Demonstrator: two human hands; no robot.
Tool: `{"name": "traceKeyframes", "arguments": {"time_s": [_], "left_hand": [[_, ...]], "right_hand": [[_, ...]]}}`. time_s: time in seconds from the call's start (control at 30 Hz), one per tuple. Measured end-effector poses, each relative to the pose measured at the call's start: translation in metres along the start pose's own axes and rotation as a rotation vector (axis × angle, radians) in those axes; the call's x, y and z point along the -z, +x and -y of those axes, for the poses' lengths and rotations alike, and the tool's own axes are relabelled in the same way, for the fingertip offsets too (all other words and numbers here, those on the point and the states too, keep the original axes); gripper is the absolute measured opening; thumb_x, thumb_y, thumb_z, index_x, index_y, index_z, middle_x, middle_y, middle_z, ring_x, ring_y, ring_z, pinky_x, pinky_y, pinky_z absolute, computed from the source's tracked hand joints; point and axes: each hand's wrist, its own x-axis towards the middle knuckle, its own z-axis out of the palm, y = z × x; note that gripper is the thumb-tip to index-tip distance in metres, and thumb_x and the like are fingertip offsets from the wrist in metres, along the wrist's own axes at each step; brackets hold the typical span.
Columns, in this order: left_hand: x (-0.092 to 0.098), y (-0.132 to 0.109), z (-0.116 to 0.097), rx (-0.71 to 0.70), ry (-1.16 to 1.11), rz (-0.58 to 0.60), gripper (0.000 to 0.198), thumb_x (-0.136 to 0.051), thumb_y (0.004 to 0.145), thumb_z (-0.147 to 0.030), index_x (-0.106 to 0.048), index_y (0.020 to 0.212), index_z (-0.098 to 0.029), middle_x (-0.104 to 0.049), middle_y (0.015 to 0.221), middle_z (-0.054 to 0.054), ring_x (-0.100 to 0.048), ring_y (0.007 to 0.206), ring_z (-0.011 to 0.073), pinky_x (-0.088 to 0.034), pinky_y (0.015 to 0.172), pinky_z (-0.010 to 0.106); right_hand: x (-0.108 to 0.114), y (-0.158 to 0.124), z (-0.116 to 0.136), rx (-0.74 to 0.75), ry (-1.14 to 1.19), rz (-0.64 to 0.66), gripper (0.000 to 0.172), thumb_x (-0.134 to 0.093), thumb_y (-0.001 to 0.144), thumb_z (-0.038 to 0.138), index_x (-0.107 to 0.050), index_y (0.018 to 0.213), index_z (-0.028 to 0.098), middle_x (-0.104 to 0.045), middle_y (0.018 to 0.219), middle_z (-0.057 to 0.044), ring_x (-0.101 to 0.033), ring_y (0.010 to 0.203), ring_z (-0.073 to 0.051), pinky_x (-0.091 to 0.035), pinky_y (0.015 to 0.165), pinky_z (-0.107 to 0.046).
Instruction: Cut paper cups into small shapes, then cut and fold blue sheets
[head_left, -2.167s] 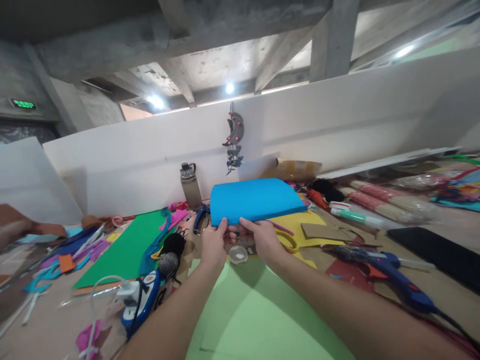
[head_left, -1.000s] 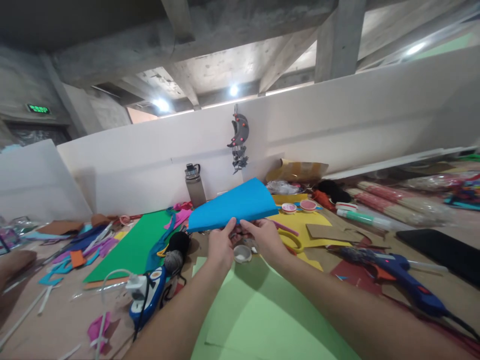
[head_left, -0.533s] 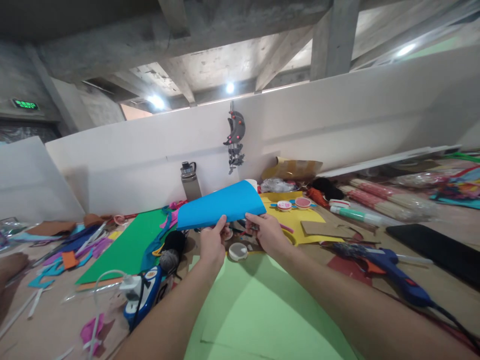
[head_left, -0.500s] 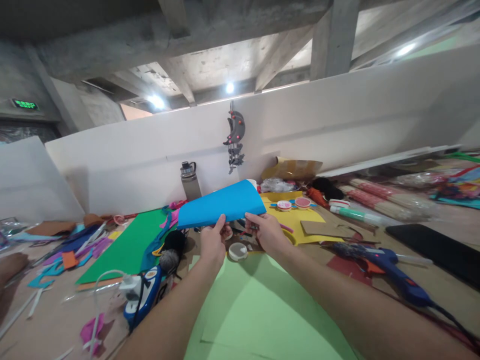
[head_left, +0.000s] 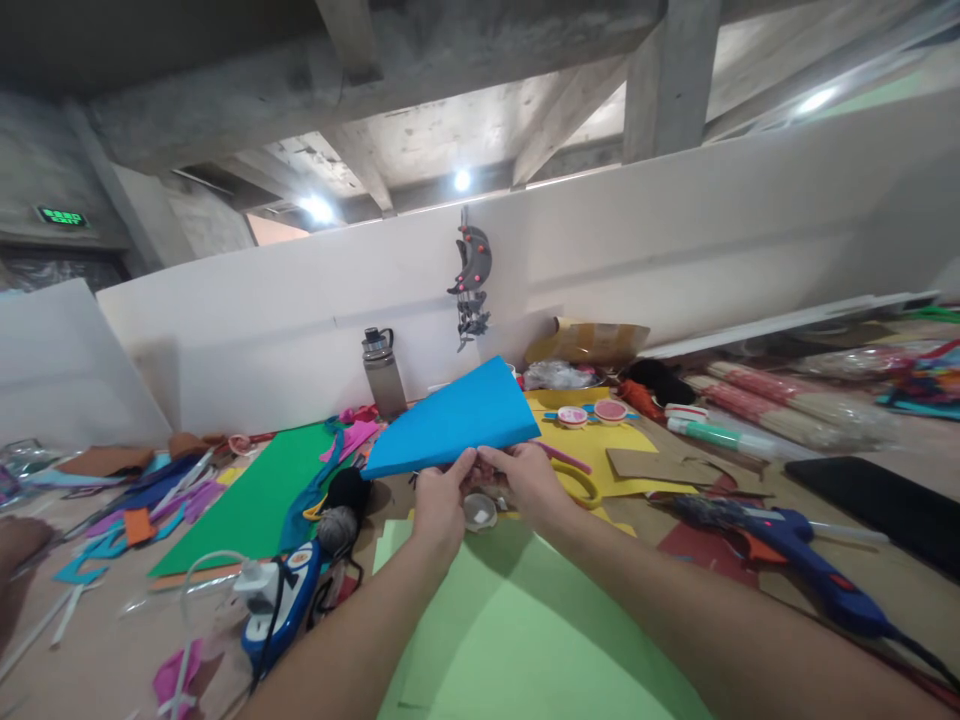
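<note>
A bright blue sheet (head_left: 457, 415), paper or felt, is held up in front of me, tilted, with its long near edge toward me. My left hand (head_left: 442, 495) pinches that edge near its middle, thumb on top. Right beside it, my right hand (head_left: 525, 475) pinches the same edge, so the two thumbs almost touch. Under the hands sit a small round clear container (head_left: 480, 512) and the yellow handle of scissors (head_left: 581, 485). Light green sheets (head_left: 540, 620) lie flat below my forearms.
A blue glue gun (head_left: 810, 565) and a black flat object (head_left: 877, 505) lie at right. To the left are a power strip (head_left: 281, 600), grey yarn (head_left: 337, 530) and a green sheet (head_left: 240, 510). A bottle (head_left: 382, 372) stands by the white panel (head_left: 285, 320). Another person's hand (head_left: 22, 550) shows at far left.
My hands have come closer together along the sheet's near edge, the right one sliding left. The sheet sits slightly lower and more tilted. The view has shifted a little.
</note>
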Motion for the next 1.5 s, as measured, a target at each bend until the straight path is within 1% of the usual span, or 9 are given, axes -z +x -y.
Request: {"name": "traceKeyframes", "arguments": {"time_s": [0.07, 0.2, 0.33, 0.5, 0.7, 0.87, 1.07, 1.33, 1.5], "left_hand": [[0.001, -0.001, 0.000, 0.020, 0.017, 0.028, 0.034, -0.088, 0.050, -0.032, -0.066, 0.062, -0.008, -0.065, 0.058, 0.005, -0.060, 0.052, 0.0130, -0.051, 0.059, 0.027], [0.005, -0.001, -0.005, 0.072, 0.033, -0.032, 0.032, -0.088, 0.053, -0.029, -0.066, 0.061, -0.007, -0.064, 0.056, 0.006, -0.057, 0.047, 0.0106, -0.047, 0.049, 0.022], [0.005, 0.001, -0.009, 0.137, 0.020, -0.082, 0.027, -0.085, 0.058, -0.023, -0.066, 0.063, -0.005, -0.066, 0.057, 0.008, -0.059, 0.048, 0.0105, -0.049, 0.051, 0.021], [0.005, 0.002, -0.012, 0.139, -0.014, -0.043, 0.021, -0.079, 0.069, -0.023, -0.066, 0.068, -0.006, -0.067, 0.060, 0.009, -0.061, 0.050, 0.0113, -0.051, 0.051, 0.021], [0.008, 0.005, -0.014, 0.102, -0.013, -0.067, 0.018, -0.074, 0.075, -0.021, -0.061, 0.072, -0.008, -0.065, 0.060, 0.008, -0.058, 0.047, 0.0109, -0.051, 0.051, 0.023], [0.009, 0.005, -0.011, 0.076, -0.019, -0.057, 0.024, -0.076, 0.074, -0.027, -0.061, 0.074, -0.009, -0.064, 0.061, 0.007, -0.060, 0.050, 0.0111, -0.053, 0.055, 0.023], [0.008, 0.004, -0.015, 0.088, -0.022, -0.106, 0.030, -0.067, 0.082, -0.036, -0.060, 0.070, -0.009, -0.066, 0.062, 0.009, -0.061, 0.048, 0.0129, -0.053, 0.054, 0.026], [0.014, 0.011, -0.015, 0.063, -0.004, -0.083, 0.034, -0.065, 0.082, -0.041, -0.060, 0.072, -0.009, -0.067, 0.060, 0.009, -0.063, 0.049, 0.0131, -0.053, 0.056, 0.025], [0.017, 0.016, -0.021, -0.009, -0.023, -0.118, 0.031, -0.065, 0.082, -0.041, -0.058, 0.075, -0.012, -0.065, 0.057, 0.005, -0.066, 0.053, 0.0153, -0.053, 0.058, 0.026]], "right_hand": [[0.001, 0.001, -0.001, -0.024, 0.016, 0.016, 0.034, -0.086, 0.050, 0.038, -0.062, 0.051, 0.015, -0.061, 0.050, -0.002, -0.055, 0.049, -0.013, -0.049, 0.056, -0.028], [0.000, 0.000, -0.002, -0.074, 0.017, 0.005, 0.031, -0.086, 0.054, 0.035, -0.064, 0.051, 0.013, -0.063, 0.049, -0.004, -0.057, 0.046, -0.013, -0.051, 0.053, -0.027], [0.000, -0.003, 0.001, -0.084, 0.008, -0.018, 0.027, -0.081, 0.064, 0.033, -0.066, 0.054, 0.013, -0.066, 0.052, -0.007, -0.060, 0.046, -0.014, -0.053, 0.053, -0.027], [0.002, -0.003, 0.006, -0.113, 0.038, 0.019, 0.030, -0.072, 0.074, 0.035, -0.065, 0.055, 0.013, -0.067, 0.053, -0.008, -0.060, 0.044, -0.014, -0.052, 0.048, -0.026], [0.009, 0.000, 0.013, -0.016, -0.054, -0.140, 0.029, -0.079, 0.067, 0.027, -0.062, 0.050, 0.013, -0.063, 0.048, -0.005, -0.055, 0.042, -0.011, -0.049, 0.045, -0.022], [0.011, -0.001, 0.013, -0.036, -0.038, -0.116, 0.025, -0.082, 0.064, 0.026, -0.064, 0.053, 0.013, -0.065, 0.050, -0.006, -0.058, 0.044, -0.013, -0.052, 0.047, -0.024], [0.013, -0.002, 0.010, -0.076, -0.025, -0.066, 0.024, -0.073, 0.074, 0.031, -0.066, 0.060, 0.013, -0.068, 0.056, -0.008, -0.062, 0.047, -0.014, -0.053, 0.048, -0.024], [0.017, -0.002, 0.017, 0.007, -0.082, -0.093, 0.024, -0.081, 0.063, 0.027, -0.061, 0.061, 0.016, -0.062, 0.052, -0.001, -0.056, 0.045, -0.012, -0.048, 0.044, -0.023], [0.017, -0.003, 0.017, -0.027, -0.081, -0.073, 0.021, -0.080, 0.066, 0.024, -0.062, 0.060, 0.015, -0.065, 0.054, -0.004, -0.058, 0.047, -0.013, -0.050, 0.047, -0.024]]}}
